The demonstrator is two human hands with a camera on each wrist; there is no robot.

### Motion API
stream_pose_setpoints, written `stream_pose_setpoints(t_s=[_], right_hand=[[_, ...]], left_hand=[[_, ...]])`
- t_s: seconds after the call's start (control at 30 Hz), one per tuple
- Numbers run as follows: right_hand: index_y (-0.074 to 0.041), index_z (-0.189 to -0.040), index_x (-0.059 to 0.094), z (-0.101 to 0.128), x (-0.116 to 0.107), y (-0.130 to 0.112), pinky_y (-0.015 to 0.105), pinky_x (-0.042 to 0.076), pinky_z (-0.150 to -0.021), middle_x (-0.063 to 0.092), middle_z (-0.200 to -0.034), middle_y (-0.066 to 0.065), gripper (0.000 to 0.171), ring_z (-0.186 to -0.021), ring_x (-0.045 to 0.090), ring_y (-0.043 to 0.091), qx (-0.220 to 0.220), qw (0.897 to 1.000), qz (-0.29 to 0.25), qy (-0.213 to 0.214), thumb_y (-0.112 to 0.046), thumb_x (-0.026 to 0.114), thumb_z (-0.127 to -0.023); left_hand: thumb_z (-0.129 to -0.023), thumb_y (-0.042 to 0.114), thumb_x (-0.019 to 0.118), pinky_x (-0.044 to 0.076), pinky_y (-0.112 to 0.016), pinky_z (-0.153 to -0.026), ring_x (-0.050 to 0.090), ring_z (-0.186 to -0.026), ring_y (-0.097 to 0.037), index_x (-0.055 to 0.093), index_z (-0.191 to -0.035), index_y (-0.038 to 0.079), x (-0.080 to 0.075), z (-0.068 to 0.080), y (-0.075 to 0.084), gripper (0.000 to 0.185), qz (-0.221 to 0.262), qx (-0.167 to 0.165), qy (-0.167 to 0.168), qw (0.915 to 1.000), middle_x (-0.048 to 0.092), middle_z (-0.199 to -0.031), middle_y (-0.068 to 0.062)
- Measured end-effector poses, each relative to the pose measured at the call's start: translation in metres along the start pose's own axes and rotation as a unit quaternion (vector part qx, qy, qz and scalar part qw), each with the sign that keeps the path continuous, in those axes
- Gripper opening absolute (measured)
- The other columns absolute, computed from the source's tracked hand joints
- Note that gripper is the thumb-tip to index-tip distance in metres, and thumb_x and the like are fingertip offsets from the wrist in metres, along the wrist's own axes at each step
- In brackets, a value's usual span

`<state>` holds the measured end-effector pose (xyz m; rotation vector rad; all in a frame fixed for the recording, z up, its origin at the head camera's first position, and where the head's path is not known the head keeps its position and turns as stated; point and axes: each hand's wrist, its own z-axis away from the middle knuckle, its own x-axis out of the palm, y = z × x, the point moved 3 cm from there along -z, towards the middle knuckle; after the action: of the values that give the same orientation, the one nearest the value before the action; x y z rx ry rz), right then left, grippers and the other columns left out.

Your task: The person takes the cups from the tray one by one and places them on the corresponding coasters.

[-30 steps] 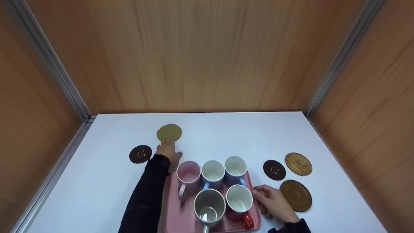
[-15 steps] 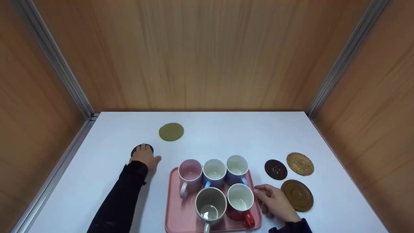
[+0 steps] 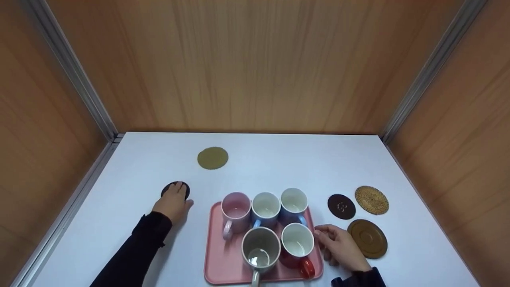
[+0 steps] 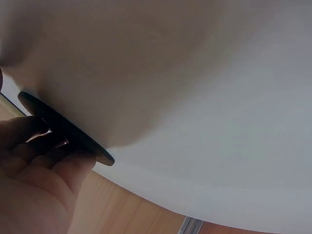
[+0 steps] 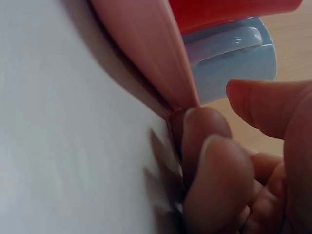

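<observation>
My left hand [image 3: 172, 204] rests its extended fingers on a dark round coaster [image 3: 164, 189] at the table's left. In the left wrist view, the fingertips press against the coaster [image 4: 68, 127] and the thumb stays off to one side. My right hand [image 3: 341, 248] lies beside the pink tray [image 3: 226, 271], loosely curled. Its fingertips touch the tray's edge [image 5: 187, 90] in the right wrist view, thumb apart. On the tray stand a pink mug [image 3: 236, 211], two blue mugs [image 3: 265, 213] with pale insides, a large grey mug [image 3: 261, 251] and a red mug [image 3: 297, 247].
An olive-green coaster [image 3: 212, 158] lies toward the back left. To the right lie another dark coaster [image 3: 341, 207], a woven coaster [image 3: 371, 200] and a brown round coaster [image 3: 367, 239]. Wooden walls [image 3: 255, 67] enclose the white table.
My left hand has left the olive-green coaster for the dark one at the left, which has slid slightly toward me. The right hand has stayed by the tray. The view has shifted a little.
</observation>
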<state>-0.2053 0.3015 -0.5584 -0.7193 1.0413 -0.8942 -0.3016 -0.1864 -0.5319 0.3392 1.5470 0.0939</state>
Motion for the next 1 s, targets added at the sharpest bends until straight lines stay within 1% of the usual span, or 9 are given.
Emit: stream_pose_setpoints(t_s=[0.1, 0.23, 0.33, 0.4, 0.47, 0.57, 0.73, 0.9, 1.0], right_hand=[[-0.008, -0.130, 0.059, 0.000, 0.000, -0.001, 0.031, 0.049, -0.049, 0.064, -0.075, 0.006, 0.063, -0.054, 0.057, 0.017, 0.005, 1.000, -0.003, 0.002, -0.057, 0.062, -0.091], [-0.008, -0.130, 0.059, 0.000, 0.000, 0.000, 0.031, 0.049, -0.049, 0.065, -0.078, 0.006, 0.061, -0.055, 0.058, 0.017, 0.003, 1.000, -0.006, 0.004, -0.055, 0.062, -0.092], [-0.008, -0.129, 0.060, -0.001, 0.000, 0.000, 0.031, 0.049, -0.049, 0.065, -0.080, 0.006, 0.060, -0.056, 0.059, 0.018, 0.003, 1.000, -0.008, 0.008, -0.054, 0.062, -0.092], [-0.008, -0.129, 0.060, -0.001, 0.000, 0.000, 0.031, 0.049, -0.049, 0.065, -0.081, 0.006, 0.060, -0.057, 0.059, 0.018, 0.004, 1.000, -0.009, 0.009, -0.055, 0.063, -0.091], [-0.008, -0.130, 0.060, -0.001, 0.000, 0.000, 0.031, 0.049, -0.049, 0.065, -0.082, 0.006, 0.061, -0.057, 0.059, 0.018, 0.005, 1.000, -0.010, 0.010, -0.056, 0.063, -0.091], [-0.009, -0.129, 0.060, -0.001, 0.000, 0.001, 0.031, 0.049, -0.048, 0.065, -0.082, 0.006, 0.062, -0.057, 0.059, 0.018, 0.005, 1.000, -0.011, 0.010, -0.057, 0.063, -0.090], [-0.009, -0.130, 0.059, -0.001, -0.001, 0.002, 0.031, 0.049, -0.047, 0.064, -0.080, 0.007, 0.061, -0.055, 0.058, 0.018, -0.001, 1.000, -0.008, 0.012, -0.056, 0.063, -0.090], [-0.008, -0.130, 0.059, 0.000, -0.001, 0.003, 0.032, 0.050, -0.047, 0.064, -0.078, 0.006, 0.058, -0.054, 0.058, 0.018, -0.016, 1.000, -0.005, 0.008, -0.053, 0.062, -0.093], [-0.008, -0.129, 0.060, 0.000, 0.000, 0.003, 0.033, 0.050, -0.046, 0.064, -0.077, 0.006, 0.056, -0.054, 0.057, 0.018, -0.023, 1.000, -0.002, 0.004, -0.051, 0.062, -0.093]], left_hand=[[-0.100, 0.027, 0.056, 0.036, -0.060, -0.109, 0.034, -0.140, -0.051, 0.040, -0.143, -0.013, 0.003, 0.006, -0.001, 0.060, -0.001, 0.012, 0.023, 0.9997, 0.037, -0.150, -0.034], [-0.099, 0.028, 0.058, 0.038, -0.059, -0.109, 0.039, -0.137, -0.050, 0.045, -0.141, -0.010, 0.007, 0.011, -0.003, 0.058, -0.005, 0.022, 0.056, 0.9982, 0.043, -0.146, -0.033], [-0.098, 0.031, 0.060, 0.040, -0.059, -0.106, 0.043, -0.131, -0.049, 0.050, -0.138, -0.008, 0.009, 0.013, -0.004, 0.056, -0.021, 0.027, 0.083, 0.9960, 0.048, -0.138, -0.032], [-0.097, 0.032, 0.061, 0.042, -0.059, -0.102, 0.045, -0.125, -0.049, 0.053, -0.137, -0.005, 0.008, 0.014, -0.003, 0.055, -0.033, 0.028, 0.093, 0.9947, 0.050, -0.133, -0.031], [-0.097, 0.033, 0.062, 0.043, -0.060, -0.099, 0.047, -0.122, -0.048, 0.055, -0.136, -0.003, 0.007, 0.015, -0.002, 0.054, -0.043, 0.029, 0.094, 0.9942, 0.052, -0.131, -0.030], [-0.097, 0.032, 0.061, 0.043, -0.059, -0.100, 0.049, -0.124, -0.048, 0.054, -0.137, -0.004, 0.004, 0.017, 0.000, 0.054, -0.042, 0.032, 0.082, 0.9952, 0.055, -0.132, -0.029], [-0.099, 0.028, 0.057, 0.042, -0.056, -0.106, 0.051, -0.128, -0.046, 0.051, -0.135, -0.010, 0.000, 0.019, 0.006, 0.053, -0.005, 0.041, 0.058, 0.9974, 0.056, -0.134, -0.031], [-0.100, 0.026, 0.056, 0.042, -0.056, -0.106, 0.052, -0.129, -0.044, 0.057, -0.133, -0.006, 0.001, 0.018, 0.006, 0.046, 0.023, 0.049, 0.051, 0.9973, 0.055, -0.138, -0.027], [-0.100, 0.025, 0.057, 0.043, -0.056, -0.105, 0.052, -0.128, -0.045, 0.060, -0.131, -0.003, 0.003, 0.016, 0.005, 0.042, 0.033, 0.048, 0.058, 0.9966, 0.055, -0.137, -0.025]])
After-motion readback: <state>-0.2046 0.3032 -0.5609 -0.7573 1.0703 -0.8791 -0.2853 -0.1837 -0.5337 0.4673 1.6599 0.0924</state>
